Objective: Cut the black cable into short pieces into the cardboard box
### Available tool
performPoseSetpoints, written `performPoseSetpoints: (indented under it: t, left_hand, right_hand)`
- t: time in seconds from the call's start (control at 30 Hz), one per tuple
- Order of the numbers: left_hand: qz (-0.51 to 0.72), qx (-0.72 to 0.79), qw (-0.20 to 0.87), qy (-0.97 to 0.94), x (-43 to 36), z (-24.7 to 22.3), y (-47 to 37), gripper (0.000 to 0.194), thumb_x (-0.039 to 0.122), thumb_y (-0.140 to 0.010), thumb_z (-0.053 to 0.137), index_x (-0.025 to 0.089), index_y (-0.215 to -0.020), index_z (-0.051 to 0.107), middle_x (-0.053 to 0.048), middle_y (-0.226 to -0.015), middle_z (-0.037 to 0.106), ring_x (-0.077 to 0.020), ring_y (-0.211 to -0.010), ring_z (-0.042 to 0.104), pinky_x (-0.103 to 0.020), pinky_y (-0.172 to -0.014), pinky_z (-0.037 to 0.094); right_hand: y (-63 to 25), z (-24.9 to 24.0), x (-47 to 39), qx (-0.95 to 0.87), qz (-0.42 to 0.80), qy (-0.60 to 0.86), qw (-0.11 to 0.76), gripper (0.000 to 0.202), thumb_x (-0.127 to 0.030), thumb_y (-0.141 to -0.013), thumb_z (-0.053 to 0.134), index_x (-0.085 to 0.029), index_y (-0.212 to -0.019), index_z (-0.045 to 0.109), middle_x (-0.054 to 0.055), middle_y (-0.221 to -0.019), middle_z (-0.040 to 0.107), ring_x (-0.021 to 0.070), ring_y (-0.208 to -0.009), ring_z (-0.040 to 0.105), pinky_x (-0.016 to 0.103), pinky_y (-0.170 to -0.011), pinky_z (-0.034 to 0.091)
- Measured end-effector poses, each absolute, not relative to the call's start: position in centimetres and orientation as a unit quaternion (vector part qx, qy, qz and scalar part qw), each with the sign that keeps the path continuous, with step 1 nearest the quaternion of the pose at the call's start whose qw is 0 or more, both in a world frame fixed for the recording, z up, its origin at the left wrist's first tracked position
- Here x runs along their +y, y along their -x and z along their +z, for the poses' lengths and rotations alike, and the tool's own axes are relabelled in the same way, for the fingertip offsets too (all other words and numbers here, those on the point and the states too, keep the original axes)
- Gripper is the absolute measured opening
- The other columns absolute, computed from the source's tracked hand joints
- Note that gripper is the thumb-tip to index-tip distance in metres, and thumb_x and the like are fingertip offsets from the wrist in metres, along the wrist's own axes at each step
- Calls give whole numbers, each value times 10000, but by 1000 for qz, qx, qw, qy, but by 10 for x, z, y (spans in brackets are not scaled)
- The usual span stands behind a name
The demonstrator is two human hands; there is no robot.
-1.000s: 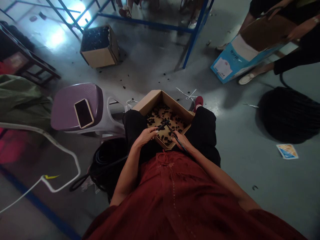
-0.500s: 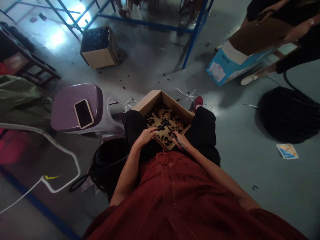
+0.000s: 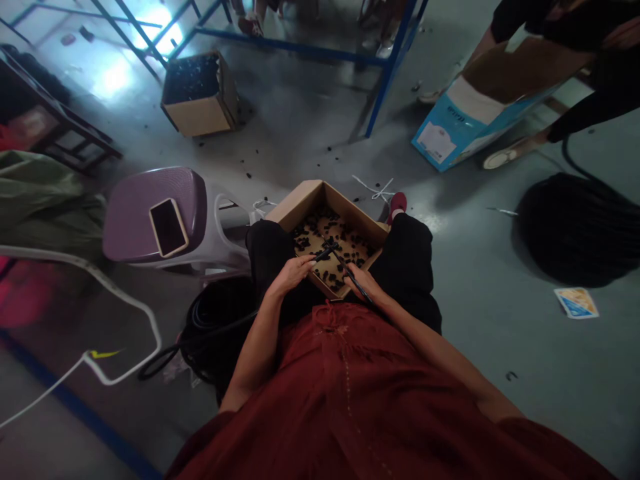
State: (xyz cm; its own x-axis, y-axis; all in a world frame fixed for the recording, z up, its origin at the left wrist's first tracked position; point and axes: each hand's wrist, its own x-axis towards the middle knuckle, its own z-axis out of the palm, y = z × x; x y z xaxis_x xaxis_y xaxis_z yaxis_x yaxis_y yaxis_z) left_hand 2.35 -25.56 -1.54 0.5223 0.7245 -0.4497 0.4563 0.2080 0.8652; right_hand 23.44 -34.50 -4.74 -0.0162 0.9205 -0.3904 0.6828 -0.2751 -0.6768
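My left hand (image 3: 291, 275) is closed around the end of a black tube (image 3: 324, 253), which points right and up over an open cardboard box (image 3: 354, 207). Closed on a slender dark tool (image 3: 358, 287), my right hand (image 3: 361, 279) sits by the box's near right side. The tool's thin tip meets the tube's end or lies very close to it; its exact kind is hard to make out. Many short black pieces (image 3: 330, 277) lie scattered on the bottom of the box, which rests between my knees.
Left of me stands a purple stool (image 3: 130, 220) with a phone (image 3: 169, 228) on it. Black tubing (image 3: 200, 333) is heaped by my left leg. A black coil (image 3: 575, 230) lies at right. A person handles a blue box (image 3: 455, 130); another carton (image 3: 200, 113) stands farther off.
My hands, the tube and the tool stay almost in place. At the upper right, the other person's arms have shifted around the blue box, and its flap has moved.
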Motion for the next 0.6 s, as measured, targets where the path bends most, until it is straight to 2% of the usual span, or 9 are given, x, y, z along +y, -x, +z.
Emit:
performPoseSetpoints:
  t: [0.23, 0.6]
  left_hand:
    - [117, 482, 571, -654, -256, -19, -26, 440, 363, -826, 443, 89, -1117, 628, 3, -662, 517, -79, -552, 367, -199, -512, 287]
    - [102, 481, 527, -693, -255, -27, -25, 425, 330, -851, 415, 109, -1153, 617, 0, -674, 555, -89, -568, 405, -197, -536, 312]
  right_hand:
    - [-235, -57, -347, -583, 408, 689, 141, 144, -254, -789, 462, -186, -893, 534, 44, -784, 632, 158, -721, 577, 217, -646, 361]
    - [-235, -51, -345, -524, 434, 715, 160, 154, -256, -758, 467, -192, -865, 558, 20, -762, 613, 141, -692, 545, 220, -637, 357]
